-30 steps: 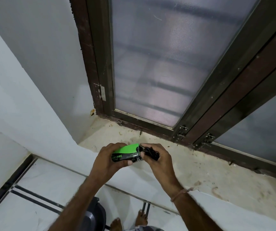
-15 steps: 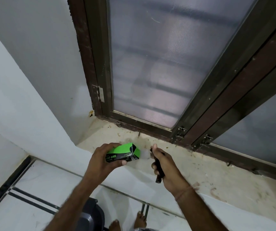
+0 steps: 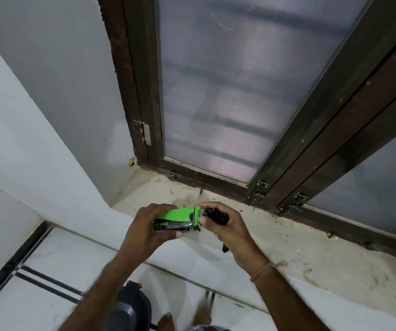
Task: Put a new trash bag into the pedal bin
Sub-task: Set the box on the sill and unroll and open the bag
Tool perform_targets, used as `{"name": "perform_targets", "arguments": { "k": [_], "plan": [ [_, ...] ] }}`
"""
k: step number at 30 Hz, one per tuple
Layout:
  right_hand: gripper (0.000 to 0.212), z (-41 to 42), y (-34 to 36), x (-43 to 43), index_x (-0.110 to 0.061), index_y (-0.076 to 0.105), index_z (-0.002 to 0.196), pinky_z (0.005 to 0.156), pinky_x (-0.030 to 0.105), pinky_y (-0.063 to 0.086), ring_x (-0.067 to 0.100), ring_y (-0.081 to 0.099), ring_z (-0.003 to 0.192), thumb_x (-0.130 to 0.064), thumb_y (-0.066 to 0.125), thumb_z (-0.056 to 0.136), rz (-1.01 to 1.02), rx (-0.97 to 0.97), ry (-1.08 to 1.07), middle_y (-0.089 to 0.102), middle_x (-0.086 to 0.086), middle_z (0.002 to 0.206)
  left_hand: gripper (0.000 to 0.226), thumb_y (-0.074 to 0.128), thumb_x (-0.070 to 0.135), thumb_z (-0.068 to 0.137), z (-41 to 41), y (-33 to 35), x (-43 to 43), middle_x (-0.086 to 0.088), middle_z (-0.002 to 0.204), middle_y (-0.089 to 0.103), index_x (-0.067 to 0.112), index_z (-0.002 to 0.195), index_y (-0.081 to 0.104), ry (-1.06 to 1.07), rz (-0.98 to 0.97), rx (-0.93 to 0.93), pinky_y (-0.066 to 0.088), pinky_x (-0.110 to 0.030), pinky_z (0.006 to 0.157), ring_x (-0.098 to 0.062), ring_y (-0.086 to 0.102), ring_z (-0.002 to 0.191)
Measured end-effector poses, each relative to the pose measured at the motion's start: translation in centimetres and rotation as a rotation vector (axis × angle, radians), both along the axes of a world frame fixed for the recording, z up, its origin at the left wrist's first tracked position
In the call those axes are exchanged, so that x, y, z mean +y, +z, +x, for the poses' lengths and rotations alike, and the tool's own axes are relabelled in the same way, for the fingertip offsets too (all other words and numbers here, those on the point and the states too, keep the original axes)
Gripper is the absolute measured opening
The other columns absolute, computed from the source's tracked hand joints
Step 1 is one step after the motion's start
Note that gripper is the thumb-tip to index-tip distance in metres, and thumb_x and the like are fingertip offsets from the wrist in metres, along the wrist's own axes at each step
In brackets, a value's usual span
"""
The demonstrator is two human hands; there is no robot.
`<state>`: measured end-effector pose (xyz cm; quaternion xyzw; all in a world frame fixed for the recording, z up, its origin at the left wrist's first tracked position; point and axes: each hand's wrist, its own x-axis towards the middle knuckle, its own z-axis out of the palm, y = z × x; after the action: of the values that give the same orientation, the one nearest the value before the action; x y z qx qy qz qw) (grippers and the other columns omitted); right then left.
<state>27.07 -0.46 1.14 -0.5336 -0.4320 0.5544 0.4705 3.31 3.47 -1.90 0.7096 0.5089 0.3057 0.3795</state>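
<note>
Above the front edge of the stained stone sill, at the open end of a green box, we hold a black trash bag folded into a narrow strip. Our right hand curls round it, with the upper part bunched between thumb and fingers right against the box's mouth and the lower tip poking out below the palm. Our left hand grips the box, fingers wrapped over its top and thumb pressed along its lower edge, where white letters read "AGE BAGS". The box lies roughly level, its open flap turned toward the right hand. Both hands hang in the air, touching only box and bag. A thread band circles our right wrist. Below our left forearm stands the dark grey pedal bin on the white tiled floor; only part of its top shows. Our bare feet are just beside it. Beyond the sill rises a dark brown window frame with frosted panes, and a white wall closes the left side.
</note>
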Motion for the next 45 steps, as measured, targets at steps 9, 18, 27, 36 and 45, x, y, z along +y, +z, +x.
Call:
{"name": "perform_targets", "arguments": {
  "k": [9,18,27,36,45],
  "plan": [
    [0.018,-0.4,-0.7,0.5,-0.004,0.065,0.108,0.067,0.015,0.048,-0.002,0.059,0.072,0.001,0.074,0.093,0.037,-0.084,-0.004,0.065,-0.016,0.082,0.060,0.078,0.070,0.058,0.7,0.3,0.0,0.020,0.112,0.066,0.050,0.113,0.063,-0.037,0.010,-0.014,0.039,-0.014,0.087,-0.005,0.053,0.109],
    [0.025,-0.6,-2.5,1.5,-0.012,0.074,0.121,0.057,0.016,0.043,0.008,0.047,0.061,-0.006,0.070,0.097,-0.062,-0.042,-0.055,0.068,-0.016,0.074,0.069,0.071,0.073,0.064,0.1,-1.6,2.6,0.012,0.109,0.065,0.034,0.121,0.068,-0.047,0.068,0.139,0.037,-0.018,0.083,-0.016,0.051,0.103],
    [0.039,-2.3,-5.1,5.5,-0.007,0.067,0.135,0.062,0.018,0.050,0.003,0.057,0.075,0.002,0.067,0.097,-0.193,-0.133,0.067,0.068,0.007,0.121,0.060,0.086,0.040,0.070,-0.4,-3.3,8.0,-0.005,0.123,0.069,0.027,0.126,0.069,-0.055,0.156,0.507,0.042,-0.052,0.098,-0.037,0.053,0.124],
    [0.029,-1.6,-4.1,4.0,-0.016,0.069,0.129,0.067,0.017,0.050,0.003,0.059,0.069,-0.018,0.069,0.100,-0.234,-0.070,0.043,0.069,-0.003,0.097,0.087,0.091,0.038,0.069,0.5,-3.3,5.8,-0.011,0.157,0.046,0.028,0.147,0.052,0.023,0.226,0.642,0.027,-0.064,0.116,-0.039,0.032,0.149],
    [0.058,-3.7,-2.1,0.3,-0.022,0.076,0.116,0.055,0.032,0.053,0.025,0.068,0.068,-0.063,0.037,0.103,-0.396,0.150,0.001,0.074,0.016,0.087,0.047,0.058,0.067,0.091,7.5,-0.2,-3.4,0.002,0.095,0.072,0.021,0.101,0.065,0.312,-0.478,-0.294,0.048,-0.026,0.073,-0.014,0.069,0.087]
  ]
}}
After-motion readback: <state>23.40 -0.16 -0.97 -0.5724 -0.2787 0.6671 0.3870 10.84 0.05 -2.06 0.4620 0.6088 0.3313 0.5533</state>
